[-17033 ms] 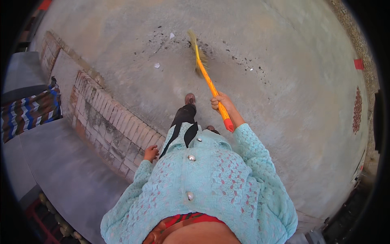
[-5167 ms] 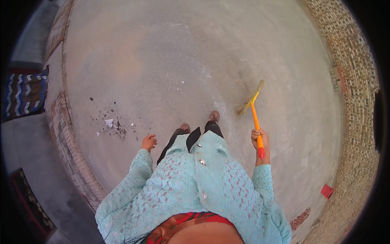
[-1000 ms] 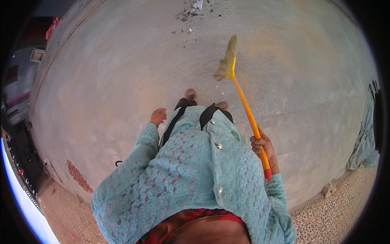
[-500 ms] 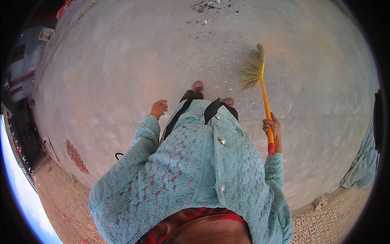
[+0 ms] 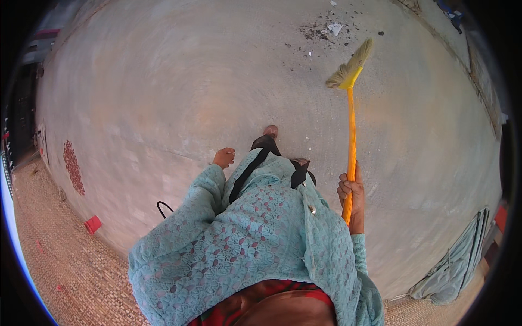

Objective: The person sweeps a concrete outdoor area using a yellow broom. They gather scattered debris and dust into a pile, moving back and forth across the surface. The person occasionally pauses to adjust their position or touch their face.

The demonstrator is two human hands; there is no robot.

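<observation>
My right hand (image 5: 352, 193) is wrapped round the orange handle of a broom (image 5: 352, 127), which points away from me. Its yellow head carries pale, fanned bristles (image 5: 354, 58), close to the concrete floor just short of some dark debris (image 5: 314, 32). A crumpled white scrap (image 5: 335, 29) lies among that debris. On the other side of my body, my left hand (image 5: 223, 157) hangs beside my blue-green lace sleeve, fingers loosely curled and apart, with nothing visible in it.
Reddish small pieces (image 5: 73, 167) lie spread on the concrete at the left, with a red container (image 5: 93, 224) nearer. Brick paving (image 5: 65, 244) borders the near left. A grey-green cloth (image 5: 451, 266) is heaped at the near right. My shoe (image 5: 271, 130) stands ahead of me.
The broom head has moved farther away and turned, its bristles now spreading across the handle's end. The debris appears nearer and more to the right. My right hand still grips the handle.
</observation>
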